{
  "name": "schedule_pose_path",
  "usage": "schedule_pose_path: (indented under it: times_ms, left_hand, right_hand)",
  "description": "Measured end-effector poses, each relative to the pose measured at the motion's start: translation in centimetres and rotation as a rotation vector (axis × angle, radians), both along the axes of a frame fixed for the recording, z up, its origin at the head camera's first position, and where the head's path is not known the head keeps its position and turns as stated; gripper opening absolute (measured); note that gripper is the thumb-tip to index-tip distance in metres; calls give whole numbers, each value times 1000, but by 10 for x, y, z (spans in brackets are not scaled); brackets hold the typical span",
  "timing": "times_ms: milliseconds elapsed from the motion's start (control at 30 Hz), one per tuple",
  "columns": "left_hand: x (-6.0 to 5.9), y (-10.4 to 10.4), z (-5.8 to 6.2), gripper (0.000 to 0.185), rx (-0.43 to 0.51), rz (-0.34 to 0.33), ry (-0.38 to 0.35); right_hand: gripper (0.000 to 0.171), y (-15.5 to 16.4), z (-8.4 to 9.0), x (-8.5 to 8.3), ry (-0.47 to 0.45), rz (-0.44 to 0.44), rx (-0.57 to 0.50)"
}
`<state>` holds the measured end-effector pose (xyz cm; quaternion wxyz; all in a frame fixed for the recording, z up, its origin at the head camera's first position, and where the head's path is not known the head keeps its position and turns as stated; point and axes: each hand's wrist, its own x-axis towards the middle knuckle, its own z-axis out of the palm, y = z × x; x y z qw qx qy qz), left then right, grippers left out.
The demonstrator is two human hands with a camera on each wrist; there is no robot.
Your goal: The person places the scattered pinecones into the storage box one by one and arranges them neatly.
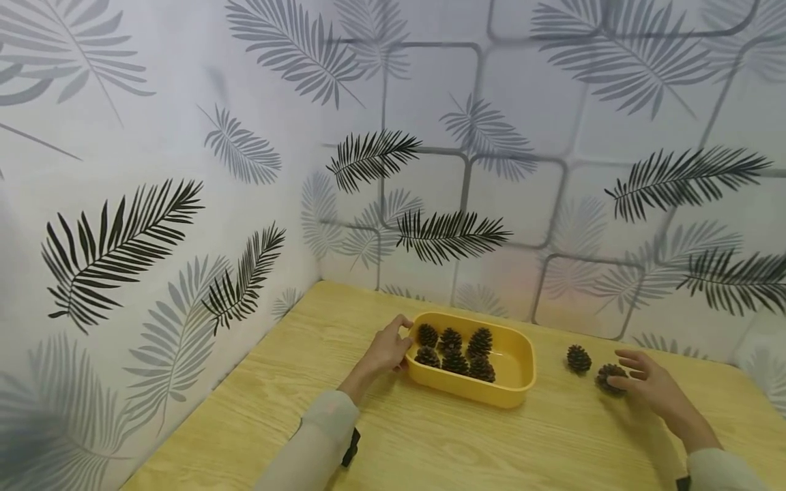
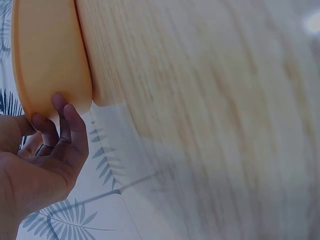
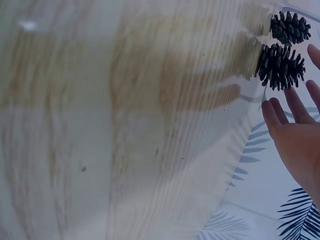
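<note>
A yellow plastic box (image 1: 469,395) stands on the table with several pinecones (image 1: 454,361) gathered in its left part. My left hand (image 1: 388,346) grips the box's left end, thumb and forefinger at the rim; in the left wrist view, other fingers (image 2: 75,125) lie against its outer wall. To the right of the box, two loose pinecones rest on the table. My right hand (image 1: 653,387) is at the nearer pinecone (image 1: 608,379), its fingers spread and relaxed beside it. The farther pinecone (image 1: 578,359) sits a little to the left. Both also appear in the right wrist view.
The pale wood-grain table (image 1: 430,450) reaches back to walls covered with a leaf pattern (image 1: 454,235). The left wall (image 1: 153,307) runs along the table's left edge. Inside the box, the right part shows bare floor.
</note>
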<state>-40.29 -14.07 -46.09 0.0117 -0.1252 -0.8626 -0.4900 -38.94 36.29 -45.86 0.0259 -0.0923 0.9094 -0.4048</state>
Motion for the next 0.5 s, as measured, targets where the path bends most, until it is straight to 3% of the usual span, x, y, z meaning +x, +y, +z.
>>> schedule_pose_path:
  times_ms: [300, 500]
  left_hand:
    - [0, 0, -1, 34, 1, -8, 8]
    - [-1, 0, -1, 33, 6, -6, 16]
  right_hand:
    - [72, -2, -2, -6, 1, 45, 52]
    - [60, -6, -7, -9, 88, 47, 106]
